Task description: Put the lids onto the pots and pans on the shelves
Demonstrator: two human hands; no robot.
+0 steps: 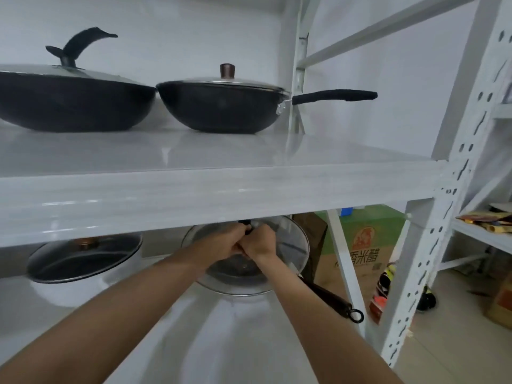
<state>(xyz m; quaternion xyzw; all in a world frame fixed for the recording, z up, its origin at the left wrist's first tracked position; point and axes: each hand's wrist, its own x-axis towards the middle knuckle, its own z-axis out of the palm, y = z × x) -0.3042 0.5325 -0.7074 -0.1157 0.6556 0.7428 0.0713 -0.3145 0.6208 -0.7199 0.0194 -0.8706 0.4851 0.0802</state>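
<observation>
On the lower shelf a round glass lid (291,245) lies over a pan whose dark handle (329,296) sticks out to the front right. My left hand (221,242) and my right hand (261,243) meet at the lid's black knob (247,225), both closed around it. The pan's body is mostly hidden under the lid and my hands. Left of it stands a white pot (77,289) with a glass lid (83,259) on it. The upper shelf holds two black woks, a large one (69,101) and a smaller one (219,106), each lidded.
The upper shelf's thick front edge (194,195) hangs just above my hands. White perforated uprights (432,245) stand at the right. A green and brown cardboard box (360,245) and small items sit on the floor behind. A neighbouring shelf (487,220) holds flat packets.
</observation>
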